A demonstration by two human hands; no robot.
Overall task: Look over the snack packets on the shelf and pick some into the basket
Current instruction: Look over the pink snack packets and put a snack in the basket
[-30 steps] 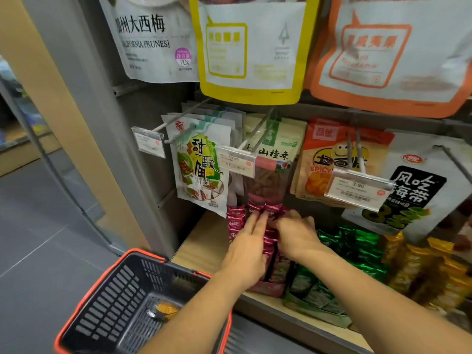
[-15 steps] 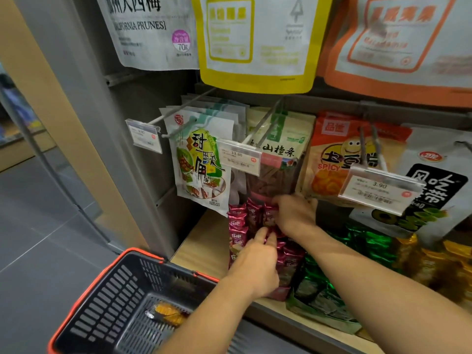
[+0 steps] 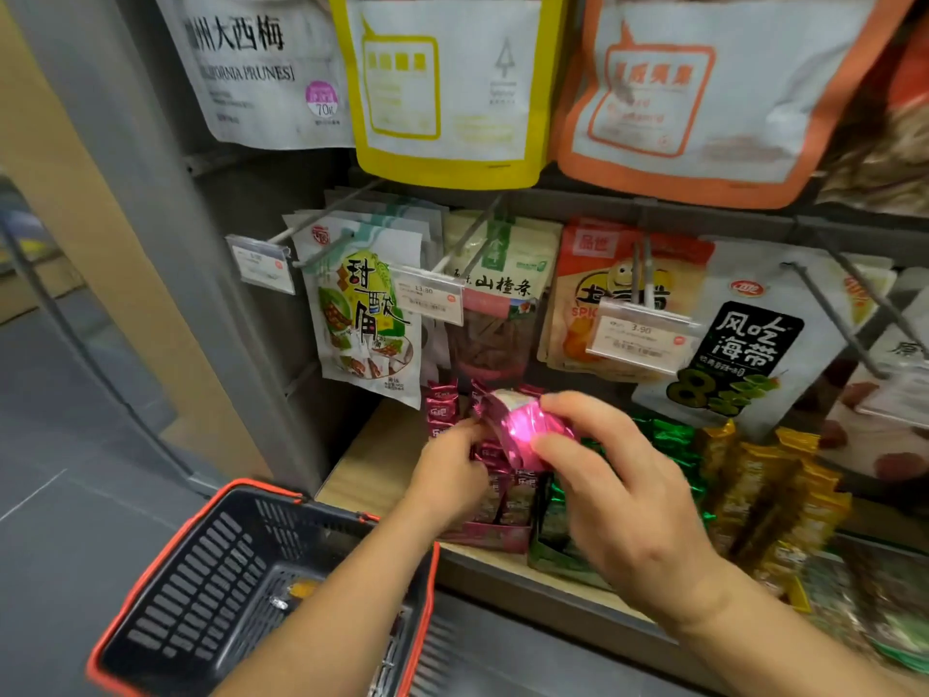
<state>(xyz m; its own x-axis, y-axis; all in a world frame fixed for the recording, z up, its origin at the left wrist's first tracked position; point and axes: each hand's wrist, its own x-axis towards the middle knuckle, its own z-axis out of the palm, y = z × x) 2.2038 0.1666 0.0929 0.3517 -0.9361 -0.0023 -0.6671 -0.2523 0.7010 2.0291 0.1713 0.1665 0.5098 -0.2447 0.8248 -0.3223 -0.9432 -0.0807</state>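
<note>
- Just above the wooden shelf point(image 3: 372, 460), the right hand point(image 3: 628, 495) held a shiny pink packet point(image 3: 523, 425), pinched between thumb and curled fingers and lifted clear of the row it matched.
- Below it, the magenta packets point(image 3: 440, 410) stood upright in a low display box point(image 3: 487, 538) at the shelf's front edge.
- The left hand point(image 3: 447, 475) reached into those packets, its fingertips touching them beside the held packet's left edge; whether it gripped one could not be told.
- The basket point(image 3: 201, 535), black with an orange rim, hung low and to the left under the left forearm, with a small yellow item point(image 3: 301, 590) on its floor.
- Green packets point(image 3: 668, 440) and gold packets point(image 3: 764, 475) lay to the right of the box.
- A tamarind bag point(image 3: 367, 319) and other bags hung from pegs above, with a price tag point(image 3: 641, 337) in front.
</note>
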